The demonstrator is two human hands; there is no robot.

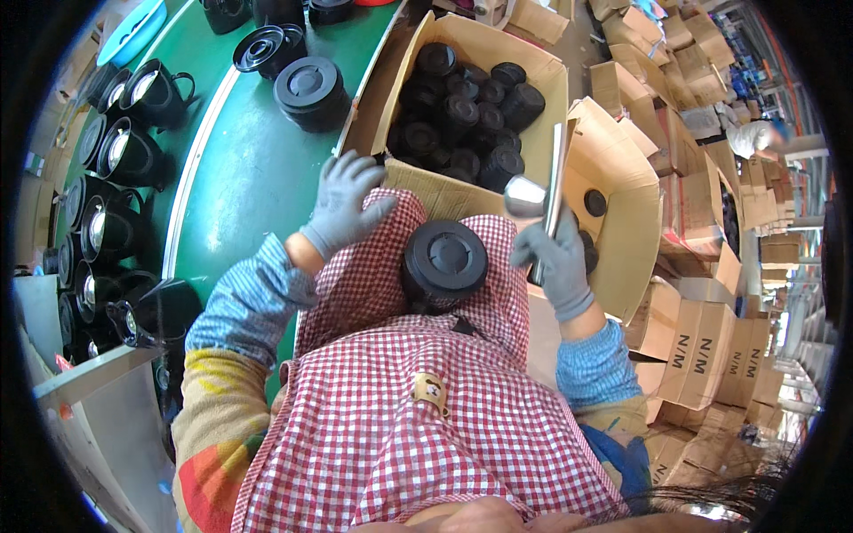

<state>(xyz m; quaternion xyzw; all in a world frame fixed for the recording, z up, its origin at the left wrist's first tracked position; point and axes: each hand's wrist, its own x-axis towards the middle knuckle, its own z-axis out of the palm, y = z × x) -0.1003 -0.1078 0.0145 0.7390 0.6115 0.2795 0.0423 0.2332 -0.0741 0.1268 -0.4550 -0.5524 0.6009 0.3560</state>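
Note:
Wearing a grey glove, my left hand (pixel 345 202) is held up above my left thigh, fingers apart and holding nothing. It is beside the green tabletop's edge. My right hand (pixel 558 266), also gloved, grips a long, narrow metal tool (pixel 555 169) that points up and away from me. Against that tool shows a shiny rounded metal piece (pixel 525 197); whether the two are joined I cannot tell. Between my thighs, on the checked apron, rests a round black lidded container (pixel 446 258), lid up. Neither hand touches it.
Ahead is a carton (pixel 391 147) of black round parts, with another open carton (pixel 633 235) to its right. Black lidded pieces (pixel 311 92) and rows of black handled pots (pixel 133 153) stand on the green table (pixel 249 169). Stacked cardboard boxes (pixel 706 351) fill the right.

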